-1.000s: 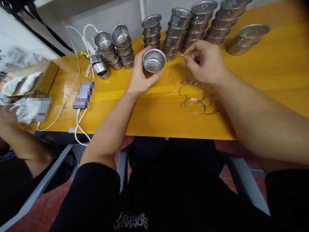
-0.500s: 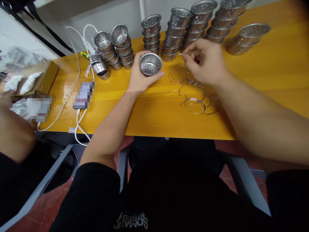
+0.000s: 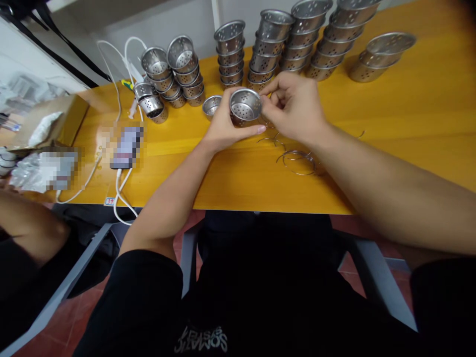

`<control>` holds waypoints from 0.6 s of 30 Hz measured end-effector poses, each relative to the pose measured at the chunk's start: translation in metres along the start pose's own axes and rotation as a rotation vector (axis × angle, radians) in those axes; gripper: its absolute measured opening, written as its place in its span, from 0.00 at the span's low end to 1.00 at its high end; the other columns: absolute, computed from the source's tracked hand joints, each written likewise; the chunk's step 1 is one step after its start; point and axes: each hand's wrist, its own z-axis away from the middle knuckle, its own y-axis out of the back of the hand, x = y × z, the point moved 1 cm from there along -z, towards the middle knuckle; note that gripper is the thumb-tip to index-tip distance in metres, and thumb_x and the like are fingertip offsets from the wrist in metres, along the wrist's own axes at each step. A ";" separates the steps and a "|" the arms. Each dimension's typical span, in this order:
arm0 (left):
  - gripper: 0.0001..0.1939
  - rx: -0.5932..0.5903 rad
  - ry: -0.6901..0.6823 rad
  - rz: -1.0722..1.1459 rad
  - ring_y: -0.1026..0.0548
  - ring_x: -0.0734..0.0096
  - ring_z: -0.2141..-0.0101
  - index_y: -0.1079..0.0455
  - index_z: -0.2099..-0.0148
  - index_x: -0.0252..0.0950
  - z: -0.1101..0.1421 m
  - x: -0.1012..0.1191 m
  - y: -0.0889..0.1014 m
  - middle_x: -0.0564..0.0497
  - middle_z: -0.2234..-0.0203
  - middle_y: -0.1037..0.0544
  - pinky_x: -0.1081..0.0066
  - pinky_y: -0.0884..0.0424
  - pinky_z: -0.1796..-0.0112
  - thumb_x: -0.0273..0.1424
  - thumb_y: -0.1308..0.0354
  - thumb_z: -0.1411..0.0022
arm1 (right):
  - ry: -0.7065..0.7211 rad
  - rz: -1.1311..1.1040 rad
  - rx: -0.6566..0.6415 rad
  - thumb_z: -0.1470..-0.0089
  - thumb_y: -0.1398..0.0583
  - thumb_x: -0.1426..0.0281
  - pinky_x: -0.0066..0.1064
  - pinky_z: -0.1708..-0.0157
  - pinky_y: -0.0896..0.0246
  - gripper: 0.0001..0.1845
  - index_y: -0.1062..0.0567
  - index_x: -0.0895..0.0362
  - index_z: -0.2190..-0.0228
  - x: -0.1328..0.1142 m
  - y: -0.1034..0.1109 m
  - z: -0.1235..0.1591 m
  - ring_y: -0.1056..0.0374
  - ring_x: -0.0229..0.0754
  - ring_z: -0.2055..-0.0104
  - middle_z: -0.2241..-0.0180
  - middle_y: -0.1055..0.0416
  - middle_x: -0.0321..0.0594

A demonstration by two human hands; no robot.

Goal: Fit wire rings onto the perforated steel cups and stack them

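Observation:
A perforated metal cup [image 3: 245,105] is gripped in my left hand [image 3: 222,128], its open top tilted toward me. The fingers wrap round its far left side and the thumb lies along the near side. My right hand [image 3: 293,106] is closed in a pinch at the cup's right rim. A thin metal wire showed at those fingertips a moment ago; the fingers now mostly hide it. Below the right hand, several curved wires [image 3: 297,172] lie in a loose tangle on the table, partly hidden by my forearm. Another perforated cup [image 3: 211,106] stands just behind my left hand.
Stacks of perforated cups [image 3: 266,47] line the back of the wooden table [image 3: 230,183], with a shorter stack [image 3: 375,57] at the right. Leftward lie a phone [image 3: 127,147] with a white cable and a cardboard box [image 3: 70,121]. Another person's arm [image 3: 29,223] is at the far left.
My right hand has moved left and down to the cup's rim with the wire. My left hand has shifted the cup slightly right. The other person's arm has drawn back toward the table edge.

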 end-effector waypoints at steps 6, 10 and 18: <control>0.55 -0.004 -0.012 0.014 0.17 0.53 0.38 0.47 0.22 0.46 0.001 0.005 0.000 0.43 0.36 0.25 0.52 0.19 0.35 0.68 0.27 0.34 | 0.009 0.091 0.092 0.36 0.31 0.31 0.60 0.61 0.20 0.26 0.19 0.38 0.58 0.000 -0.002 -0.002 0.26 0.59 0.64 0.71 0.24 0.39; 0.55 -0.015 0.005 0.029 0.18 0.51 0.37 0.45 0.23 0.46 0.001 0.006 0.000 0.43 0.36 0.25 0.50 0.20 0.34 0.68 0.27 0.36 | 0.019 0.105 0.111 0.34 0.29 0.36 0.56 0.63 0.23 0.25 0.22 0.42 0.61 -0.005 -0.003 -0.003 0.31 0.54 0.70 0.72 0.27 0.38; 0.55 -0.034 0.026 0.040 0.18 0.49 0.36 0.44 0.24 0.47 0.001 0.013 -0.002 0.43 0.37 0.25 0.49 0.21 0.33 0.71 0.28 0.37 | 0.031 0.127 0.120 0.32 0.28 0.46 0.50 0.62 0.24 0.18 0.20 0.45 0.57 -0.012 -0.008 -0.001 0.37 0.49 0.73 0.75 0.34 0.36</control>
